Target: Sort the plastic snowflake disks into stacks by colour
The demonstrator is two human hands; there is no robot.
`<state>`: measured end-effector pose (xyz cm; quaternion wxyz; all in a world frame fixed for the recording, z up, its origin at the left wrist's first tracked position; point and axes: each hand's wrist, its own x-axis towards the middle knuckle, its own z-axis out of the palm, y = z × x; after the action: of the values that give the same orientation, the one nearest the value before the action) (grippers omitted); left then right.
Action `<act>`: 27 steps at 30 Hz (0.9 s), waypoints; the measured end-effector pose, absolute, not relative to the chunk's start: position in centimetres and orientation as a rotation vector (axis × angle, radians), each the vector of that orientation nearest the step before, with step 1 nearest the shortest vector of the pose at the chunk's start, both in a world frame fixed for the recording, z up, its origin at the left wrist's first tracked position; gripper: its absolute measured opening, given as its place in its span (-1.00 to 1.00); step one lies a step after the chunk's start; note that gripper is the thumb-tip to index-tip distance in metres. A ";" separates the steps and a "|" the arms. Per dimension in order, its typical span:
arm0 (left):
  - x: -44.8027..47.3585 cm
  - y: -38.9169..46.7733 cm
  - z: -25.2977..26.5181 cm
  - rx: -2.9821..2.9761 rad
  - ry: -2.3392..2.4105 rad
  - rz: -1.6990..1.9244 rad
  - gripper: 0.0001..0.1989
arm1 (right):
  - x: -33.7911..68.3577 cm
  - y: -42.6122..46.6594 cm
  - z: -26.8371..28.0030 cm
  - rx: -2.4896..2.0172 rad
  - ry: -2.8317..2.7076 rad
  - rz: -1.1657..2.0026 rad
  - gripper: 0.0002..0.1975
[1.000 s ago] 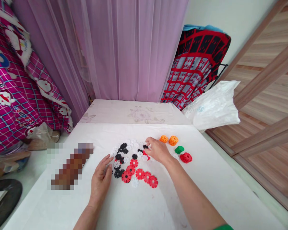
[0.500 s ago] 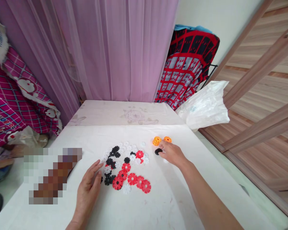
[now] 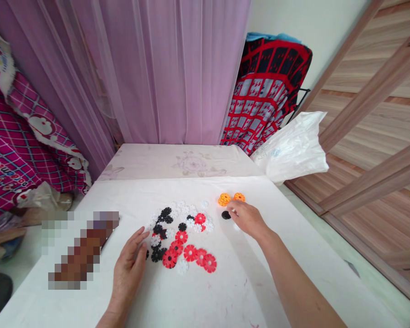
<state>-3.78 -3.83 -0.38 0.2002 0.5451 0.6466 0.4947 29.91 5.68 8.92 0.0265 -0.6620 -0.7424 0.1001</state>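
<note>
Purple curtain (image 3: 177,68) across the top of the frame, white-covered table (image 3: 177,300) filling the bottom. Mid-frame, red snowflake discs (image 3: 190,253), black snowflake discs (image 3: 182,227) and white snowflake discs (image 3: 182,267) overlap in one messy spread. Orange snowflake discs (image 3: 224,199) are piled up right of it, I'd guess so the colours don't mix. Left hand (image 3: 131,255) sits at the spread's left edge, loosely open, nothing visible in it, maybe just parked. Right hand (image 3: 245,216) is half curled, fingertips at a separate black disc (image 3: 226,215) just below the orange; can't tell if it's gripped or only touched.
</note>
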 end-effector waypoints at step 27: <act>-3.4 -3.7 -0.6 1.565 1.771 1.462 -0.71 | 19.1 5.4 6.9 -1.753 -2.660 0.246 -0.76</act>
<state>-3.40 -3.65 -0.59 0.1804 0.5539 0.6268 0.5174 19.08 5.43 6.86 -0.0267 -0.5485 -0.8322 0.0771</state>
